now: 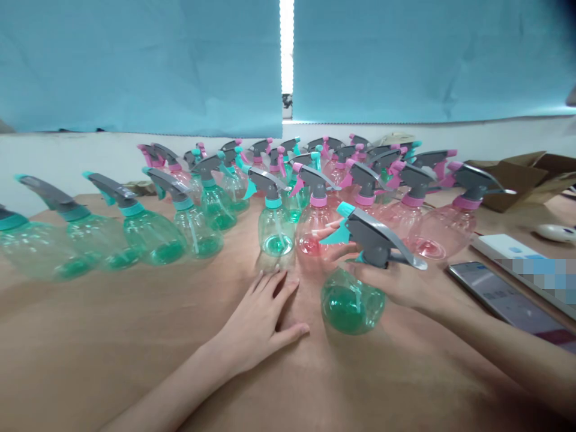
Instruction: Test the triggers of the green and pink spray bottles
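My right hand point(382, 279) is closed around the neck of a green spray bottle point(348, 306), just below its grey head with a turquoise nozzle and trigger. The bottle tilts a little, and green shows in its lower part. Some fingers of that hand pass behind the trigger. My left hand point(258, 324) lies open on the wooden table point(135, 342), palm down with thumb apart, holding nothing. Just beyond its fingertips stands another clear-green spray bottle point(275, 231) with a turquoise collar. Beside that one is a pink spray bottle point(312, 225).
A row of green spray bottles point(155, 234) stands at the left. Several pink ones point(443, 225) crowd the back and right. At the right edge are a phone point(499, 297), a white box point(510, 249), a white mouse point(555, 233) and an open cardboard box point(517, 180). Blue sheets point(144, 66) hang behind.
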`<state>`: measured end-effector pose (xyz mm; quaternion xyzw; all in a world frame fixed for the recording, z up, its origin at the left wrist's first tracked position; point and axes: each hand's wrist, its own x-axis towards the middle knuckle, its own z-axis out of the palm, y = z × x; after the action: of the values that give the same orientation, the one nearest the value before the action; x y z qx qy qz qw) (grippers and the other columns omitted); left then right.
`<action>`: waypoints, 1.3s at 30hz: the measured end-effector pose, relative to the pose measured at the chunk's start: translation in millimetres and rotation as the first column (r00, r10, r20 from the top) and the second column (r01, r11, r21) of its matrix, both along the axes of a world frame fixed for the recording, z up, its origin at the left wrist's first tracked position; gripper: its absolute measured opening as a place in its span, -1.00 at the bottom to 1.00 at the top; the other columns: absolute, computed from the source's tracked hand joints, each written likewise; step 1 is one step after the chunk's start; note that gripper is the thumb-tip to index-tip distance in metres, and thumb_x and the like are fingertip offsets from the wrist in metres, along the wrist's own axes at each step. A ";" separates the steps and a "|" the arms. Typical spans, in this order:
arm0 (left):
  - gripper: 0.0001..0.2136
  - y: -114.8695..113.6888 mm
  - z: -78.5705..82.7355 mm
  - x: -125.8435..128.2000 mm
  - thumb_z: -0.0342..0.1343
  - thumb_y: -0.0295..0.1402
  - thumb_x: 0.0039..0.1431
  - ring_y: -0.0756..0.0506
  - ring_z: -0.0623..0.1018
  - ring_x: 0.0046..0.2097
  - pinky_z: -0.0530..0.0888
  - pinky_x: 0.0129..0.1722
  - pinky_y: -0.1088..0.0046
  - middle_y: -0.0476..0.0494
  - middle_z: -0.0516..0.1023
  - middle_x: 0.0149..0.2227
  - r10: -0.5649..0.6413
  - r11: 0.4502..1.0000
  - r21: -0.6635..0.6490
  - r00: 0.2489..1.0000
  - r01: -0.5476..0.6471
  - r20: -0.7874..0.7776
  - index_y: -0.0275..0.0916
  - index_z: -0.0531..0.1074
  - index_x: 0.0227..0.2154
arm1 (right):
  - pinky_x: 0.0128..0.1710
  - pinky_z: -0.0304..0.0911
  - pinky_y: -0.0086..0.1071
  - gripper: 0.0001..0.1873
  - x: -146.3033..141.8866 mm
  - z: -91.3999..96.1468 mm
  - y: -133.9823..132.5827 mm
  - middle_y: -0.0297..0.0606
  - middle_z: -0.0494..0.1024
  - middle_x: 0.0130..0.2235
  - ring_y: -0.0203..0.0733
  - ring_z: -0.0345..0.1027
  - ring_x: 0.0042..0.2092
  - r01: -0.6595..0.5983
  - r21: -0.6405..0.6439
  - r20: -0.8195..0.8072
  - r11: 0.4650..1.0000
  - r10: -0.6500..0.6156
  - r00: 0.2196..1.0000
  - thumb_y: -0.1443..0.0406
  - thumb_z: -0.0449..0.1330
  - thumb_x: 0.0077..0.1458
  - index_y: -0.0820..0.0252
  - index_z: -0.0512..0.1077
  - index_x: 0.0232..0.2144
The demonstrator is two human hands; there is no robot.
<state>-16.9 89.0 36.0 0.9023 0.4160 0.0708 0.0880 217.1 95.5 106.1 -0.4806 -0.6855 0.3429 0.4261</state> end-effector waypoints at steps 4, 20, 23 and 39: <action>-0.35 0.4 -0.1 0.4 0.00 0.08 0.22 -0.35 0.16 0.29 0.11 0.22 -0.04 -0.37 0.13 0.30 0.001 1.000 0.000 1.000 -0.001 0.005 -0.23 0.17 0.24 | -0.38 0.44 -0.24 -0.89 2.5 -2.5 0.9 -0.29 0.53 -0.42 -0.07 0.51 -0.35 -0.009 0.000 0.014 1.000 0.009 1.000 0.26 0.13 -0.19 0.05 0.36 -0.47; -0.36 1.0 -0.1 -0.2 0.00 0.08 0.22 -0.38 0.17 0.27 0.16 0.19 -0.07 -0.38 0.15 0.28 -0.002 1.000 0.005 1.000 0.002 0.013 -0.24 0.18 0.23 | -0.59 0.27 -0.41 -0.90 -2.9 18.4 -9.0 -0.38 0.31 -0.63 -0.25 0.32 -0.54 0.032 0.090 0.067 0.995 -0.038 0.997 0.33 0.06 -0.23 0.06 0.29 -0.69; -0.36 1.4 0.4 0.3 -0.01 0.07 0.23 -0.39 0.16 0.28 0.15 0.20 -0.08 -0.40 0.14 0.29 -0.004 1.000 -0.003 1.000 0.004 0.009 -0.26 0.19 0.23 | -0.60 0.28 -0.41 -0.89 -1.9 18.0 -9.1 -0.38 0.30 -0.65 -0.25 0.32 -0.55 0.010 0.075 0.062 0.997 -0.015 0.998 0.32 0.07 -0.22 0.06 0.30 -0.71; -0.36 2.1 -3.2 -0.3 -0.01 0.09 0.22 -0.36 0.17 0.28 0.13 0.21 -0.05 -0.35 0.15 0.29 -0.003 1.000 0.019 1.000 0.003 0.021 -0.21 0.17 0.23 | -0.62 0.28 -0.36 -0.57 -1.6 16.6 -5.8 -0.38 0.40 -0.61 -0.19 0.33 -0.57 0.033 0.109 0.207 0.993 -0.056 0.977 0.29 0.07 -0.15 -0.02 0.49 -0.17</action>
<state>-17.2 91.1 32.8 0.9029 0.4131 0.0841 0.0840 215.5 89.8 122.7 -0.5062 -0.7328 0.2441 0.3836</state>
